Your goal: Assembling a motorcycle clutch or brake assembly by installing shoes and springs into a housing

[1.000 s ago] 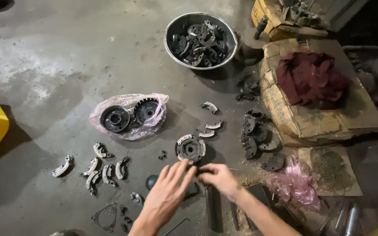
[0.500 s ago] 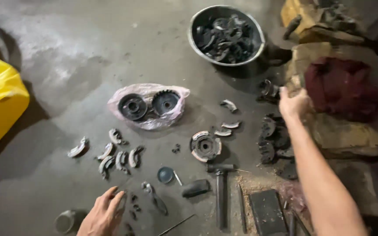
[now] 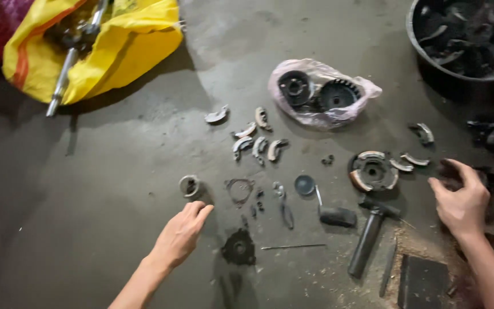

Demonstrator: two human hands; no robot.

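Observation:
My left hand (image 3: 179, 234) reaches out over the dark floor, fingers together and holding nothing, its fingertips just below a small metal ring part (image 3: 190, 185). A black round plate (image 3: 238, 248) lies just right of that hand. My right hand (image 3: 461, 200) hovers at the right with fingers spread, holding nothing. It is right of a round clutch hub (image 3: 372, 170) and above-right of a black hammer (image 3: 370, 234). Several curved shoe pieces (image 3: 257, 140) lie in the middle.
A pink plastic bag (image 3: 321, 94) bears two black gear-like discs. A metal bowl (image 3: 458, 40) of dark parts stands at the top right. A yellow bag (image 3: 95, 43) with a metal shaft lies at the top left. A flat dark block (image 3: 421, 280) sits near the bottom.
The view has swung left and down. My right hand has come back from the far right pile to beside the clutch hub. My left hand has stretched forward towards the small ring part.

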